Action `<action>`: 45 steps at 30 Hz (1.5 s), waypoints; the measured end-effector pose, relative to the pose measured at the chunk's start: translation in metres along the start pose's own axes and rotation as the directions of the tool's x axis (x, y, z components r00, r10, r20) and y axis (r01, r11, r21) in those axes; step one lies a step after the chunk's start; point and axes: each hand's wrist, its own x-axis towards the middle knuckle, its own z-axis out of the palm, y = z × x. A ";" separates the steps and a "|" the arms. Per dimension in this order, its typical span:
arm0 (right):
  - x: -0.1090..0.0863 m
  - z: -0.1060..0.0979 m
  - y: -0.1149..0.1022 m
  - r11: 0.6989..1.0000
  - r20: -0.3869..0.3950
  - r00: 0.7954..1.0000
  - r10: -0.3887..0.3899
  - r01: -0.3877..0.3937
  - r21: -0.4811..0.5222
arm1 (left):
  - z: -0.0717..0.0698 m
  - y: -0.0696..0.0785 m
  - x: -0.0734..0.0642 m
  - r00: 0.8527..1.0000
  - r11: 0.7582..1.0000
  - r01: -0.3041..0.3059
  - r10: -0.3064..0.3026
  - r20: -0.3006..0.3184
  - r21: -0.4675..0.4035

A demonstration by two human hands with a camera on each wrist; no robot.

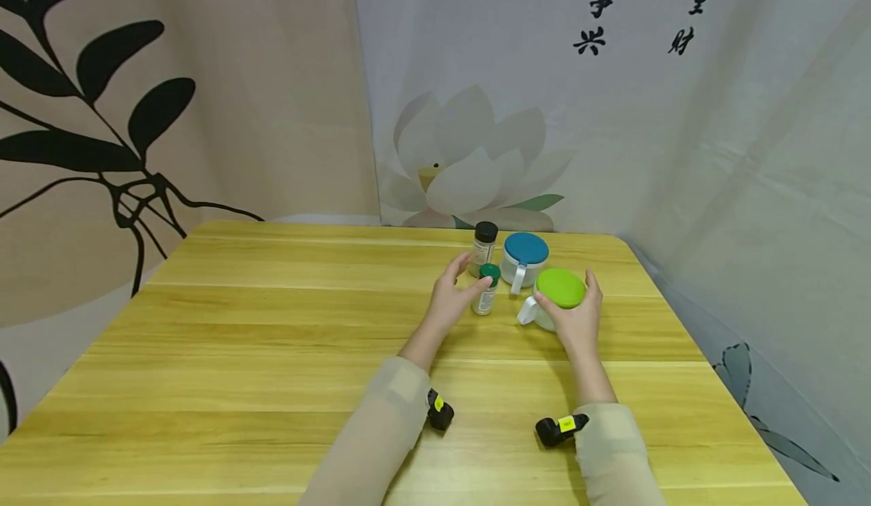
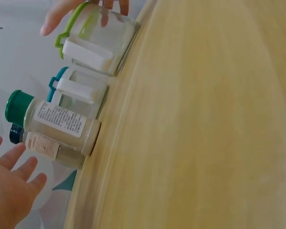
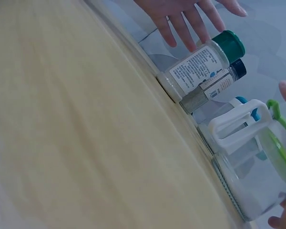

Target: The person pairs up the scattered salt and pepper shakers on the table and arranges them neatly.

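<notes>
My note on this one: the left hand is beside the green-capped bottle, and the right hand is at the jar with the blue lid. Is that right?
Not quite: the head view shows the right hand at the jar with the light green lid; the blue-lidded jar stands behind it. The left hand is beside the green-capped bottle, as noted.

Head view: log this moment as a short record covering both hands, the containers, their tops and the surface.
Left hand: fingers spread beside the green-capped bottle
Right hand: at the lime-lidded jar; whether it grips is unclear
Farther back: black-capped bottle, behind the green-capped one; blue-lidded jar, behind and left of the lime-lidded one
Tops: on all four
Posture: all upright
Surface: wood-grain table
</notes>
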 end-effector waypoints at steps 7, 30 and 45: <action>0.000 0.000 0.001 1.000 0.002 1.000 0.026 -0.026 0.005 | 0.004 0.001 0.002 1.000 1.000 0.007 -0.007 -0.008 -0.012; 0.000 0.004 0.008 0.995 -0.007 0.999 0.053 -0.052 0.080 | 0.012 -0.013 0.007 0.999 0.999 0.048 -0.049 0.003 0.021; -0.001 0.007 0.010 0.988 -0.019 0.998 0.057 -0.054 0.147 | 0.019 -0.014 0.009 1.000 1.000 0.025 -0.025 -0.006 0.004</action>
